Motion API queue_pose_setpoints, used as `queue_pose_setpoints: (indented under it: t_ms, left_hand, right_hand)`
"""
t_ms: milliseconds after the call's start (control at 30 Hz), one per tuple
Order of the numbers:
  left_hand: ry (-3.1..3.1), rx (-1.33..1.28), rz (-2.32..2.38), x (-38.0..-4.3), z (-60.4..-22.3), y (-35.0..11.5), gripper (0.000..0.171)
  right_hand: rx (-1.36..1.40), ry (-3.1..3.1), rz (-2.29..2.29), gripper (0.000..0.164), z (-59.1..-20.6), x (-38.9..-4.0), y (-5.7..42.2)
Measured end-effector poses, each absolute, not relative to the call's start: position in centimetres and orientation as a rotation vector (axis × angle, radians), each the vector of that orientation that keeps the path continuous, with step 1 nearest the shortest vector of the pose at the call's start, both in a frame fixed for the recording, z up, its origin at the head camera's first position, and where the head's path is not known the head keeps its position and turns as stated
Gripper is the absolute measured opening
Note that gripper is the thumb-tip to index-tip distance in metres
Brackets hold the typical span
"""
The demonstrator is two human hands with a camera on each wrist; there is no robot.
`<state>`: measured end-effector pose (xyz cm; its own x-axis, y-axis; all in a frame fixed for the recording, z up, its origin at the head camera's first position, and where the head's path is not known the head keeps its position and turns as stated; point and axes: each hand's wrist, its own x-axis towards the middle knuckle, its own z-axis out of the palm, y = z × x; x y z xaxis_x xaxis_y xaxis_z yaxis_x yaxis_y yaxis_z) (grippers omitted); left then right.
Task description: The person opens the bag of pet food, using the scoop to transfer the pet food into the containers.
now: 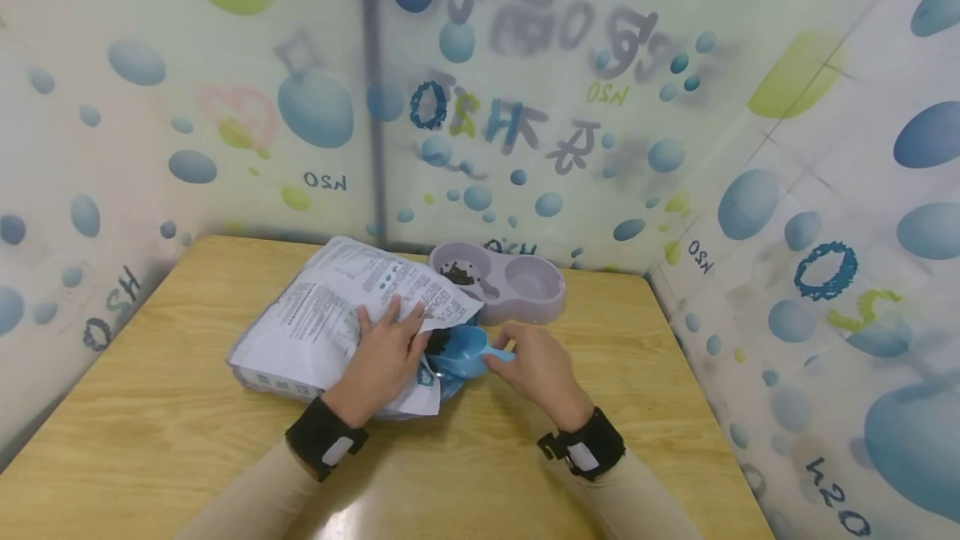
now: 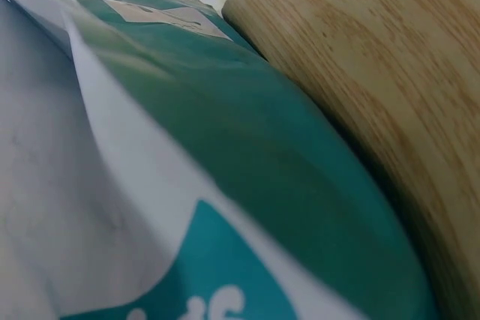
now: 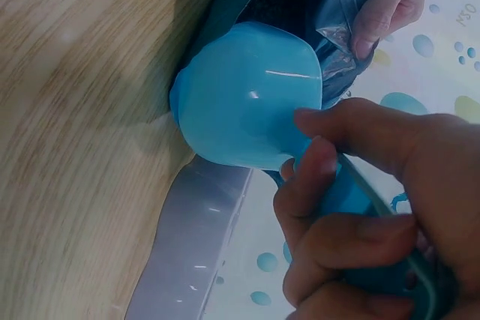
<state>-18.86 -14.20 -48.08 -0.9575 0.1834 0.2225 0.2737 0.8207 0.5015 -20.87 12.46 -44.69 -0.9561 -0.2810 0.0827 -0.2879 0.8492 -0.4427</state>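
A white printed bag (image 1: 315, 332) lies on its side on the table, its mouth facing right. My left hand (image 1: 381, 361) rests on top with fingers spread, its thumb by the mouth's edge. My right hand (image 1: 542, 369) pinches the handle of a light blue scoop (image 1: 467, 351). The scoop's bowl is at the mouth, beside dark kibble (image 1: 438, 342). In the right wrist view the scoop (image 3: 247, 95) shows its rounded underside, hiding its load. The left wrist view is filled by the bag's green and white side (image 2: 225, 133).
Behind the bag's mouth stands a grey double pet bowl (image 1: 551, 311); its left compartment has some brown kibble (image 1: 457, 274), part hidden by the bag. The wooden table (image 1: 637, 440) backs onto patterned curtains (image 1: 480, 173), which also hang on both sides.
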Motion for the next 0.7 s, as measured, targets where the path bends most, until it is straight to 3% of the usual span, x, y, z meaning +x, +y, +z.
queue_pose_setpoints:
  t_ms: [700]
  left_hand:
    - [-2.861,-0.338,-0.813,-18.8,-48.0,-14.2,0.051]
  right_hand:
    - [0.440,-3.032,0.864,0.019,-45.8,-20.9,13.8]
